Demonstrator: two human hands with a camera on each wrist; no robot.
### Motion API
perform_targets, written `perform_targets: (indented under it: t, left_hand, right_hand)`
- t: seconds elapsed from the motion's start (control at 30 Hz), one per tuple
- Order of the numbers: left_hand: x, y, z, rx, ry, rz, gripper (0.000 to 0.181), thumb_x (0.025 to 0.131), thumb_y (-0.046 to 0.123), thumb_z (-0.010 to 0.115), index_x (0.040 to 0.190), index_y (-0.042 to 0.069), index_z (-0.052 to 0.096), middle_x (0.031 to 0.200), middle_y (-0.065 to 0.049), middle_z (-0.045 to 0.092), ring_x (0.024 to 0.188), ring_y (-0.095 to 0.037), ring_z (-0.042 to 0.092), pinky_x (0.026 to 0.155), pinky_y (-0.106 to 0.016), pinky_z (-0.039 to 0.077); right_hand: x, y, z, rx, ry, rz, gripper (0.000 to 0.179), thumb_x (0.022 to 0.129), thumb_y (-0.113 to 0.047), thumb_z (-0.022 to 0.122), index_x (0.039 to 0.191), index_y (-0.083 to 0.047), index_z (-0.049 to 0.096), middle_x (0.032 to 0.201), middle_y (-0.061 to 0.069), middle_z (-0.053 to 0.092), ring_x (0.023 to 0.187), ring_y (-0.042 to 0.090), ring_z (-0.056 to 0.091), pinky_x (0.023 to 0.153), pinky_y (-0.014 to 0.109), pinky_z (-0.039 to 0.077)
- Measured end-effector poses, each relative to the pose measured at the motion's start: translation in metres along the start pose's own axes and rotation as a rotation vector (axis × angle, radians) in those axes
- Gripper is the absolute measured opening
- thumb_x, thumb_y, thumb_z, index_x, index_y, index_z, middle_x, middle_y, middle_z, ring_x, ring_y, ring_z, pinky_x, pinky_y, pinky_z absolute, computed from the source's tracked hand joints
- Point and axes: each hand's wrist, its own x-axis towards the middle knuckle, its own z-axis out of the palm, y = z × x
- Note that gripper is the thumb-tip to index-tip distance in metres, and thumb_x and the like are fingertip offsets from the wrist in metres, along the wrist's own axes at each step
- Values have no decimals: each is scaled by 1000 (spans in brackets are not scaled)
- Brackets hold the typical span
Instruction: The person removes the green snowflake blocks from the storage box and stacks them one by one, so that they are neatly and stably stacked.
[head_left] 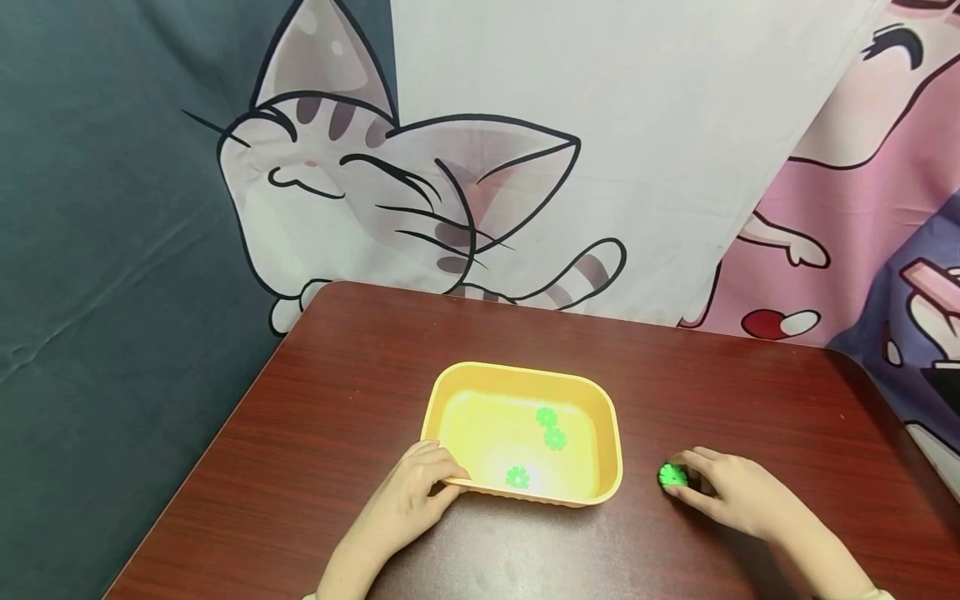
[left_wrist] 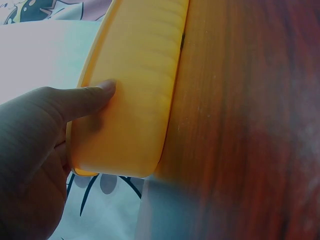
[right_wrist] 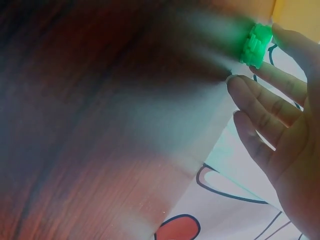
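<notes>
The left hand point(head_left: 415, 490) clamps the near-left edge of the yellow tray point(head_left: 487, 429), its fingertips hidden in the left wrist view; right of the tray, the right hand point(head_left: 738, 492) pinches a partly covered green piece point(head_left: 672, 476)

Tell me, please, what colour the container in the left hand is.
The container is yellow, shown best in the head view.

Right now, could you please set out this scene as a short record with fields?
Surface: reddish-brown table
Container: yellow bin, on the table
In the bin: three green flower-shaped pieces
Left hand: grips the bin's near left corner
Right hand: pinches a green item, right of the bin
Unclear: the item's piece count
Backdrop: printed cloth with cartoon cat
</notes>
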Motion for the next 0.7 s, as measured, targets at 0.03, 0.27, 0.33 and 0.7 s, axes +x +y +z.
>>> perform_targets:
  t: [0.03, 0.27, 0.33, 0.7]
  left_hand:
    - [0, 0, 0, 1, -2, 1, 4, 77, 13, 73, 77, 15, 70, 74, 13, 59, 75, -3, 51, 94, -41, 46]
    - [-1, 0, 0, 5, -2, 1, 5, 76, 13, 74, 77, 15, 70, 73, 13, 59, 75, -3, 52, 94, -41, 46]
    - [-1, 0, 0, 1, 2, -2, 7, 74, 11, 75, 77, 15, 70, 73, 13, 59, 75, -3, 51, 94, -42, 46]
    - [-1, 0, 0, -7, 1, -16, 12, 72, 8, 76, 77, 16, 69, 73, 13, 60, 75, -2, 51, 95, -41, 46]
  right_hand:
    - [0, 0, 0, -1, 1, 0, 21, 78, -35, 74, 91, -28, 60, 73, -23, 42, 63, -8, 39, 51, 17, 34]
    - [-2, 1, -3, -5, -34, 61, 20, 81, -40, 70, 95, -28, 61, 74, -25, 43, 64, -8, 41, 53, 18, 37]
    - [-3, 1, -6, -10, -48, 86, 20, 83, -41, 67, 97, -28, 61, 77, -25, 47, 66, -8, 44, 55, 20, 41]
    - [3, 4, -25, -73, -53, 144, 22, 86, -42, 63, 101, -25, 64, 96, -13, 64, 86, 11, 64, 74, 40, 53]
